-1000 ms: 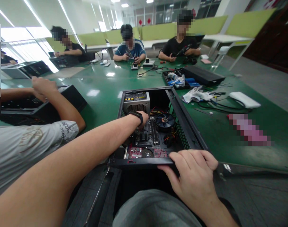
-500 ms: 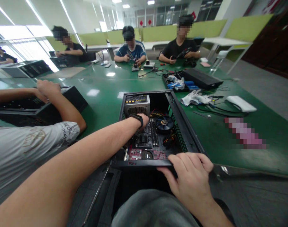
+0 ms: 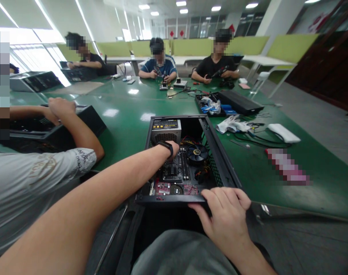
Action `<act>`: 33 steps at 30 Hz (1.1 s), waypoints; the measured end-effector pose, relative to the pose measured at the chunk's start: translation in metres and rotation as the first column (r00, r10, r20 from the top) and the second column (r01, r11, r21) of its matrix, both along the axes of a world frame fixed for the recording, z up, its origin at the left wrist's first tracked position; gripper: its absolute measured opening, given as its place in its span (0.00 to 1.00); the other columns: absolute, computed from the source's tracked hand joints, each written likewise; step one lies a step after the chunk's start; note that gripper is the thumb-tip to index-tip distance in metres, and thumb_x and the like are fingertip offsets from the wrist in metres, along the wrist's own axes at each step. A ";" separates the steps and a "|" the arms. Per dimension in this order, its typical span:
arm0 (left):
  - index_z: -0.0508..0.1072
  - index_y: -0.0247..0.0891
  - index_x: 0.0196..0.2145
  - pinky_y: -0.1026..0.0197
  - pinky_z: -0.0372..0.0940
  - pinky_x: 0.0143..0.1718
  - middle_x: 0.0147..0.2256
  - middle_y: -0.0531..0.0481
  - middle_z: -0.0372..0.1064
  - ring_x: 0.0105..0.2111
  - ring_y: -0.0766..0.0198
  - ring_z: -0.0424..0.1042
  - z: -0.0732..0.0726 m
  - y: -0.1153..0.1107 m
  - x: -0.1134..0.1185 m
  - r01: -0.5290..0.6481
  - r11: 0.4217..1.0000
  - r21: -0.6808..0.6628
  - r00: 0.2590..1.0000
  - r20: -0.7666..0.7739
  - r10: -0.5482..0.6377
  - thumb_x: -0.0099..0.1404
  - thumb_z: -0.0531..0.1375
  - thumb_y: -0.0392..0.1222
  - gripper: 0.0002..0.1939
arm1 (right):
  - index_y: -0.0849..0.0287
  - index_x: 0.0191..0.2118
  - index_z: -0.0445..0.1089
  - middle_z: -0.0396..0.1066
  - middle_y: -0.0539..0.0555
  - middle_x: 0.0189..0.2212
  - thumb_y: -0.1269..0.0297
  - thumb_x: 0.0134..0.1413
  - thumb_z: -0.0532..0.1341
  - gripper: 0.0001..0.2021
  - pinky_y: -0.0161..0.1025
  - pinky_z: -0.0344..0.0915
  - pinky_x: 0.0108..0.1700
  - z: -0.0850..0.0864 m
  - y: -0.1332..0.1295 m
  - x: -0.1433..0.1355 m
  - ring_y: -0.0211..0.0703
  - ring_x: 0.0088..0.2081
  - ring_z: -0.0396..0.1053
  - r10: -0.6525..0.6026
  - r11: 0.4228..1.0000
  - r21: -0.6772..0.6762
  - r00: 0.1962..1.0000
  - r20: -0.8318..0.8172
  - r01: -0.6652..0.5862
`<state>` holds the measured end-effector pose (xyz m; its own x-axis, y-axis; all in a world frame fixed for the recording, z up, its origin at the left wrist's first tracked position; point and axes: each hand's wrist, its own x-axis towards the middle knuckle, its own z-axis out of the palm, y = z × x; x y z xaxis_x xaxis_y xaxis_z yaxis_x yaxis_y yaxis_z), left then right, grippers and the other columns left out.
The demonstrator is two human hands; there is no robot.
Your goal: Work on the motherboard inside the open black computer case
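Note:
An open black computer case lies on its side at the table edge before me. My right hand grips its near rim, the thumb below and the fingers over the top. My left hand reaches down inside, just below the power supply and beside the motherboard. Its fingers are hidden, so what they touch cannot be seen. To the right of that hand is a black cooling fan with coloured wires around it. A red circuit board with a small round fan sits near the front rim.
At my left a co-worker's hands are over another black case. White gloves, cables, a white pouch and an open toolbox lie on the green table to the right. Several people sit across.
The camera view has tilted up slightly and shifted a little. My left hand stays inside the case and my right hand keeps its hold on the rim.

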<state>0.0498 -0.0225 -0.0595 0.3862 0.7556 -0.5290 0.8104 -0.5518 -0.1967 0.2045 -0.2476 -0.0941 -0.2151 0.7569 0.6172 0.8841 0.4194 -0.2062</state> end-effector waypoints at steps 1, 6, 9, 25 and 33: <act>0.80 0.35 0.47 0.60 0.70 0.49 0.48 0.36 0.78 0.49 0.50 0.76 0.001 0.000 0.000 -0.002 1.000 0.000 1.000 0.001 0.002 0.47 0.73 0.39 0.27 | 0.56 0.40 0.69 0.71 0.51 0.32 0.55 0.62 0.62 0.10 0.47 0.51 0.50 0.000 0.000 0.000 0.43 0.38 0.62 0.001 1.000 0.002 1.000 0.001 -0.001; 0.79 0.33 0.49 0.60 0.70 0.49 0.50 0.35 0.77 0.50 0.49 0.76 -0.002 0.001 -0.001 -0.002 1.000 0.011 1.000 -0.004 0.002 0.46 0.74 0.39 0.30 | 0.57 0.39 0.69 0.70 0.51 0.31 0.54 0.61 0.62 0.11 0.48 0.51 0.50 0.002 0.000 -0.001 0.44 0.38 0.62 -0.006 1.000 0.008 1.000 0.008 0.006; 0.79 0.34 0.50 0.60 0.70 0.50 0.49 0.36 0.77 0.50 0.49 0.76 -0.007 0.004 -0.002 0.019 1.000 0.012 0.999 -0.028 -0.018 0.44 0.74 0.40 0.33 | 0.57 0.39 0.69 0.70 0.51 0.31 0.54 0.61 0.62 0.11 0.47 0.51 0.49 0.002 0.000 0.000 0.44 0.38 0.62 -0.006 1.000 0.005 1.000 0.025 0.006; 0.81 0.35 0.45 0.59 0.69 0.51 0.47 0.38 0.78 0.49 0.49 0.76 -0.017 0.010 -0.002 0.052 0.998 0.045 0.998 -0.042 -0.050 0.43 0.74 0.42 0.29 | 0.56 0.39 0.69 0.70 0.51 0.32 0.54 0.61 0.62 0.11 0.48 0.50 0.51 -0.002 0.000 0.000 0.45 0.39 0.63 -0.015 0.999 0.031 0.999 0.051 0.013; 0.81 0.36 0.45 0.61 0.69 0.49 0.46 0.40 0.79 0.48 0.51 0.76 -0.019 0.012 -0.004 0.066 0.996 0.055 0.998 -0.023 -0.065 0.42 0.75 0.42 0.29 | 0.56 0.40 0.69 0.70 0.51 0.32 0.54 0.60 0.63 0.11 0.48 0.50 0.49 -0.003 0.000 0.001 0.46 0.39 0.63 -0.021 0.999 0.037 0.998 0.054 0.019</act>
